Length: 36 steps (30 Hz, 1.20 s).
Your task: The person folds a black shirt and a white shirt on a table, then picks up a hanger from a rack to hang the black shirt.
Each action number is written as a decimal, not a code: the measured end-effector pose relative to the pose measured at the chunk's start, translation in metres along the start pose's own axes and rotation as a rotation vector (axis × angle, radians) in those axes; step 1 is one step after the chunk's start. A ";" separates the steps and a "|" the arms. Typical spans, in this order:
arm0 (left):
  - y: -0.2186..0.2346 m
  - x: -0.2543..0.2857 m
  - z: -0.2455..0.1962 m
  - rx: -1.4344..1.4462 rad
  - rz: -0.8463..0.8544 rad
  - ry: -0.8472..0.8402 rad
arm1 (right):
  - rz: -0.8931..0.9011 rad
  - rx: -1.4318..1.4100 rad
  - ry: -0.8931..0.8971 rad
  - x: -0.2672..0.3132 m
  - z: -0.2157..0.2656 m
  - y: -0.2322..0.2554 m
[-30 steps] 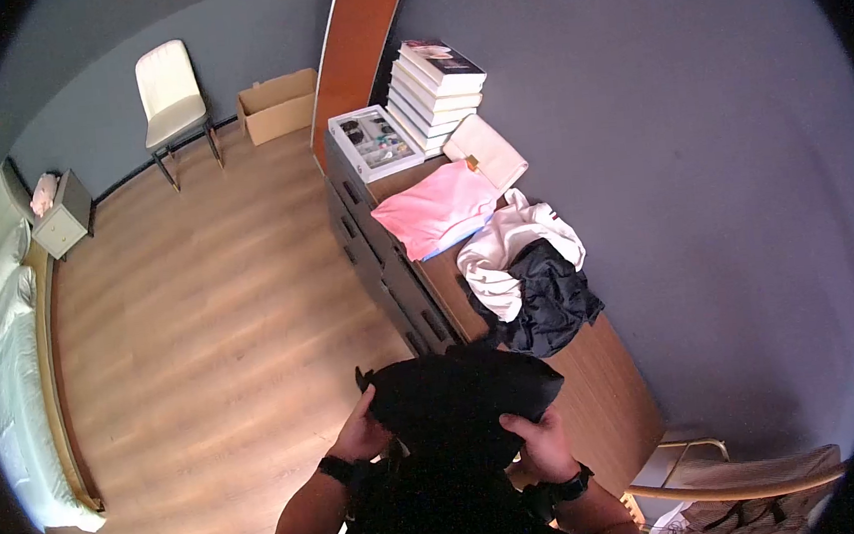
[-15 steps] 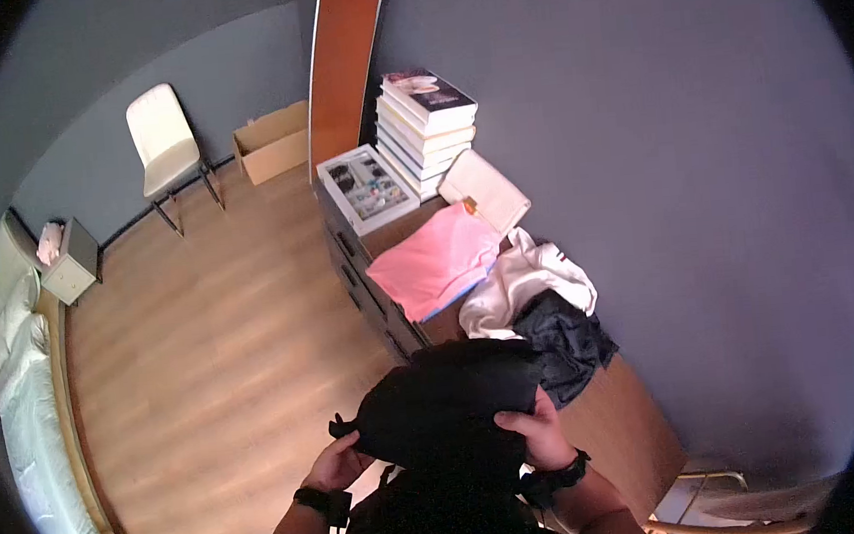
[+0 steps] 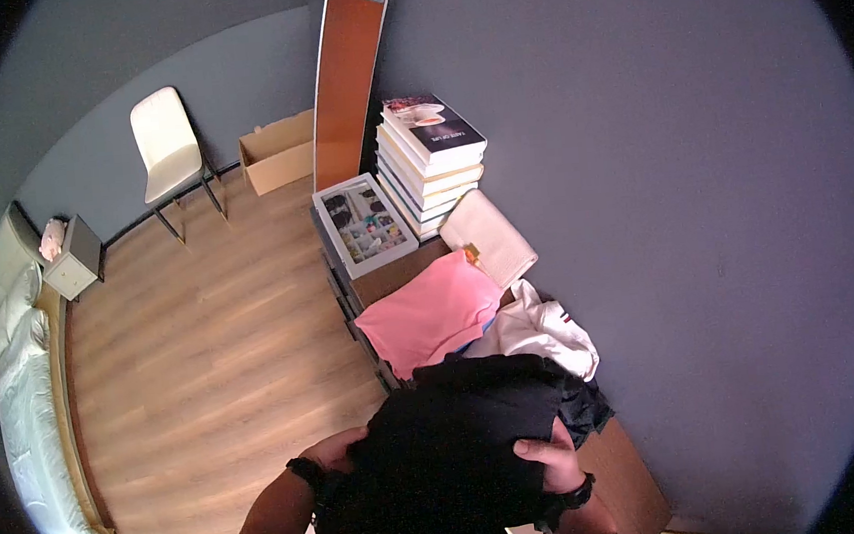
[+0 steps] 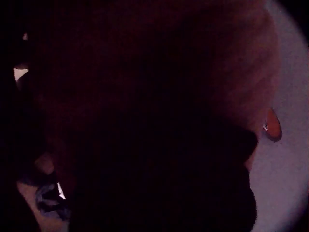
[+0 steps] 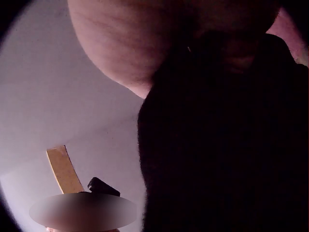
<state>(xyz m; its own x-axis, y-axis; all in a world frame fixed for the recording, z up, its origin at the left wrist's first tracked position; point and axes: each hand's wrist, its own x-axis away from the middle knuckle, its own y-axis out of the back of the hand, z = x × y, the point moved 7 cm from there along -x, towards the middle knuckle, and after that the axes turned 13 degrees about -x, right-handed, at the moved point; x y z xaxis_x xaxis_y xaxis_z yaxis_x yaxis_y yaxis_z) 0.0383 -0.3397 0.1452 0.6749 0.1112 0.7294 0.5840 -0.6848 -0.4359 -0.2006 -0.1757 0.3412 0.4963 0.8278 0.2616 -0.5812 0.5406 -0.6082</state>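
A black garment (image 3: 464, 420) is stretched between my two hands in front of my body, at the lower middle of the head view. At its left edge is my left hand (image 3: 337, 449), its fingers hidden by the cloth. My right hand (image 3: 560, 459) grips the right edge, thumb lying on top and the other fingers underneath. In the right wrist view, black cloth (image 5: 217, 145) hangs below the hand. The left wrist view is mostly dark. Just beyond the garment lie a white garment (image 3: 542, 330) and a crumpled dark garment (image 3: 589, 407).
The dresser (image 3: 619, 473) runs away from me along the grey wall. On it are a folded pink garment (image 3: 431, 312), a pale pink bag (image 3: 490, 240), a stack of books (image 3: 431, 186) and an organizer box (image 3: 407, 243). A chair (image 3: 169, 147), carton (image 3: 278, 163) and bed (image 3: 42, 468) stand farther off.
The black garment has spread out wider and sits nearer my body. My left hand has moved left and its fingers have gone out of sight. The head view has shifted.
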 end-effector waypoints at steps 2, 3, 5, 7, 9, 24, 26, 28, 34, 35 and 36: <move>0.002 -0.001 -0.010 -0.171 -0.126 0.113 | -0.082 -0.030 -0.009 -0.006 0.001 0.009; -0.001 -0.002 -0.016 -0.200 -0.111 0.160 | -0.082 -0.025 -0.011 -0.010 0.001 0.014; -0.007 0.000 -0.029 -0.230 -0.094 0.205 | -0.100 -0.103 -0.061 -0.023 -0.001 0.026; -0.017 0.002 -0.046 -0.167 0.035 0.159 | -0.099 -0.056 -0.076 -0.039 0.004 0.028; -0.018 0.001 -0.059 -0.072 0.095 0.044 | -0.115 -0.005 -0.081 -0.055 0.007 0.025; 0.011 -0.087 -0.148 -0.453 0.193 -0.504 | -0.063 1.005 0.025 -0.303 0.068 0.035; 0.034 -0.141 -0.114 -0.559 0.204 -0.396 | -0.256 1.330 0.080 -0.324 0.049 0.084; 0.060 -0.176 -0.081 -0.761 0.197 -0.246 | -0.338 1.283 0.147 -0.324 0.010 0.146; 0.082 -0.182 -0.109 -0.841 0.152 -0.241 | -0.352 1.062 -0.098 -0.236 -0.111 0.149; 0.088 -0.194 -0.113 -0.850 0.166 -0.229 | -0.291 1.089 -0.075 -0.218 -0.151 0.176; 0.102 -0.215 -0.126 -0.822 0.042 -0.349 | -0.341 0.902 -0.131 -0.206 -0.172 0.175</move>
<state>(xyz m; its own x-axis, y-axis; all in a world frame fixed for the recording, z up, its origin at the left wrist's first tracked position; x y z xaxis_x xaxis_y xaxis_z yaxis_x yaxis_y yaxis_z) -0.1040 -0.5244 0.0104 0.8657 0.1955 0.4608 0.1386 -0.9782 0.1546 -0.2935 -0.2768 0.0519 0.6856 0.5859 0.4321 -0.7224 0.6210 0.3042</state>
